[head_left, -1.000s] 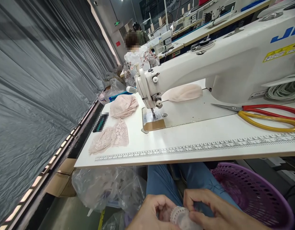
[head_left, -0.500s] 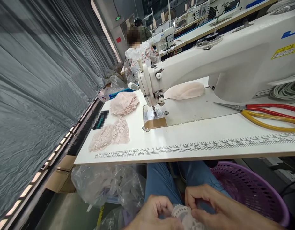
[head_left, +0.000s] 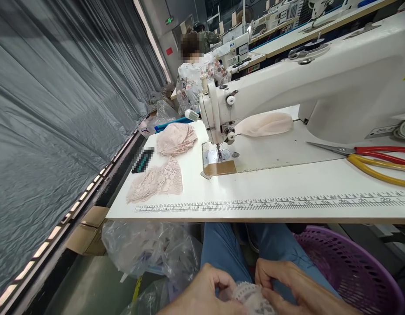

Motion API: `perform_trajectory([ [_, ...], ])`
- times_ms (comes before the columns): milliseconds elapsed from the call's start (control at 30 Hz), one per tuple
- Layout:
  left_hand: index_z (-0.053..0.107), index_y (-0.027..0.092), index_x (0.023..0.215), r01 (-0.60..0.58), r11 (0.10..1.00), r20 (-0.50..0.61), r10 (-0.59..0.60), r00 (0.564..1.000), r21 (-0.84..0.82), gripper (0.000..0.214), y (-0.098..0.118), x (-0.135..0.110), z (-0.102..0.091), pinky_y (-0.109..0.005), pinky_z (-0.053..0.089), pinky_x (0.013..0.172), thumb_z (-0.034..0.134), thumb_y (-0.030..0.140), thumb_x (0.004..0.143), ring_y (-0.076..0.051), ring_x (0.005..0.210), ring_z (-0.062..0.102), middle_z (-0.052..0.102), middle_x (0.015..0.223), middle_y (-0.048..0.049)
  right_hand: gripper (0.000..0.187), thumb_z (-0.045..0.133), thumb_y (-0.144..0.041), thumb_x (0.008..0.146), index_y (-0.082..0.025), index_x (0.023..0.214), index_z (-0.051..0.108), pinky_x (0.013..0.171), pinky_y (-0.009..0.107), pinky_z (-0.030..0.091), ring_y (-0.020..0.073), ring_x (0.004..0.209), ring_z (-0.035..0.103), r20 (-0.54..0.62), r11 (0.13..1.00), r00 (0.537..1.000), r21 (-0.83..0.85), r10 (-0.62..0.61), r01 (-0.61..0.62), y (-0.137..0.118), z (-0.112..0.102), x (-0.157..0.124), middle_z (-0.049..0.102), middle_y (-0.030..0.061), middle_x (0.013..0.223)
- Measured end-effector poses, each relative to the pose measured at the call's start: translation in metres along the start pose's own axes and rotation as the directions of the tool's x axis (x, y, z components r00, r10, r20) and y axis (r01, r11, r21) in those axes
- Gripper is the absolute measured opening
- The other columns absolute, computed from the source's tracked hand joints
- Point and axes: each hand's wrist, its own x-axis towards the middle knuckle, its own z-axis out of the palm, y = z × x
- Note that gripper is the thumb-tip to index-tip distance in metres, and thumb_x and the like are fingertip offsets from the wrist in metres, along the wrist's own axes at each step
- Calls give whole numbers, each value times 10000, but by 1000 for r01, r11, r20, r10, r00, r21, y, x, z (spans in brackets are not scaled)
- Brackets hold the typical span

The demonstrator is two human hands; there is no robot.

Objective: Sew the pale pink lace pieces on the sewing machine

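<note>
Low in the view, over my lap in blue trousers, my left hand (head_left: 207, 292) and my right hand (head_left: 294, 286) both pinch a small piece of pale lace (head_left: 250, 294). The fingers of each hand are curled around its scalloped edge. Above them is the white table (head_left: 287, 183) with a printed ruler along its front edge, and the white sewing machine (head_left: 287, 83) stands on it. Two lace pieces lie on the table's left part: a flat one (head_left: 158, 180) and a bunched pink one (head_left: 175, 139).
Red and yellow-handled scissors (head_left: 369, 157) lie at the table's right. A pale padded cup (head_left: 264, 124) rests under the machine arm. A purple basket (head_left: 353, 267) sits at my right knee, plastic bags (head_left: 149, 251) at my left. Another person (head_left: 197, 72) sits at a far machine. Grey sheeting hangs on the left.
The camera has shifted, so the table and machine sit slightly to the right and my hands lower. Both hands keep hold of the lace, fingers working its edge.
</note>
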Motion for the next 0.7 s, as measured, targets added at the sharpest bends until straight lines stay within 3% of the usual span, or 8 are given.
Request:
perform_trajectory([
  [133, 755, 177, 853, -12, 998, 159, 21, 987, -59, 619, 5, -2, -5, -272, 435, 783, 956, 634, 487, -194, 881, 579, 633, 879, -6, 212, 513, -358, 982, -248, 805, 556, 721, 258, 482, 203, 843, 631, 72, 998, 997, 42, 40, -43, 2, -5, 5, 665, -8, 869],
  [267, 753, 172, 806, -78, 986, 170, 103, 980, -147, 604, 5, -3, -7, -265, 395, 717, 923, 680, 528, -155, 768, 555, 612, 760, 13, 279, 522, -414, 985, -242, 766, 495, 732, 288, 446, 215, 836, 572, 118, 987, 991, 143, 55, -72, 8, -10, 8, 603, -2, 842],
  [367, 782, 176, 787, -102, 981, 229, 139, 963, -167, 512, 0, -1, -11, -254, 378, 681, 948, 605, 564, -136, 722, 543, 608, 725, 21, 349, 531, -487, 989, -238, 751, 469, 699, 292, 419, 207, 776, 523, 125, 963, 992, 262, 28, -60, 15, -10, 11, 551, -7, 804],
  [500, 805, 169, 812, -184, 949, 249, 249, 936, -258, 412, -8, 0, -16, -244, 413, 727, 941, 519, 643, -150, 811, 595, 670, 843, -10, 352, 558, -493, 989, -235, 762, 480, 712, 297, 410, 207, 779, 504, 140, 943, 990, 328, 14, -59, 20, -6, 14, 534, -8, 805],
  [600, 814, 166, 928, -116, 954, 296, 199, 934, -275, 475, -9, 1, -15, -262, 429, 763, 908, 558, 677, -164, 838, 604, 703, 899, -36, 344, 586, -469, 958, -238, 736, 459, 692, 298, 389, 199, 750, 466, 147, 935, 988, 343, 38, -87, 17, -4, 15, 496, -20, 771],
  [700, 802, 170, 935, -11, 977, 317, 80, 945, -214, 574, -3, 3, -10, -259, 390, 711, 946, 589, 570, -144, 765, 541, 657, 807, 2, 352, 602, -478, 923, -240, 721, 438, 682, 299, 371, 200, 744, 451, 163, 930, 985, 353, 51, -106, 13, -2, 17, 471, -25, 755],
])
